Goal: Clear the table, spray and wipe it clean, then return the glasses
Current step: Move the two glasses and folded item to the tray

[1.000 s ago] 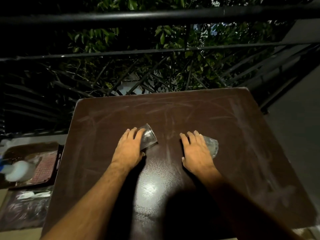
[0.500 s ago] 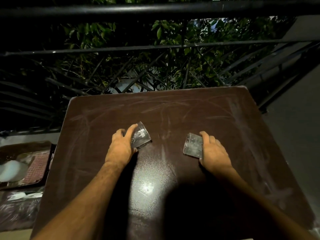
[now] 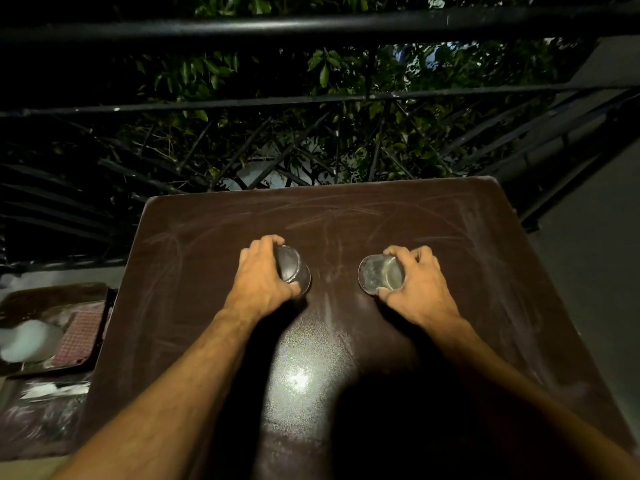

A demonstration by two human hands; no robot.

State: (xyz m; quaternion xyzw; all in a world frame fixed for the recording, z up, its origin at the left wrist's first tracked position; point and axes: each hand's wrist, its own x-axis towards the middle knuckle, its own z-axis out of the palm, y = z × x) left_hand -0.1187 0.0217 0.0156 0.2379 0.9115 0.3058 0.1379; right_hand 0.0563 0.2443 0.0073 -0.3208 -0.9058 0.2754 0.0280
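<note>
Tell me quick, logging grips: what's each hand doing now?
Left hand: closed around the left glass.
Right hand: closed around the right glass.

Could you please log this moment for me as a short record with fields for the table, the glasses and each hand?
surface: dark brown table, streaked with pale wipe marks
left hand: grips the left glass
right hand: grips the right glass, its open mouth facing the camera
glasses: apart, near the table's middle
off the table: tray at left holding a checked cloth and a blurred white thing
background: black railing, leaves behind
</note>
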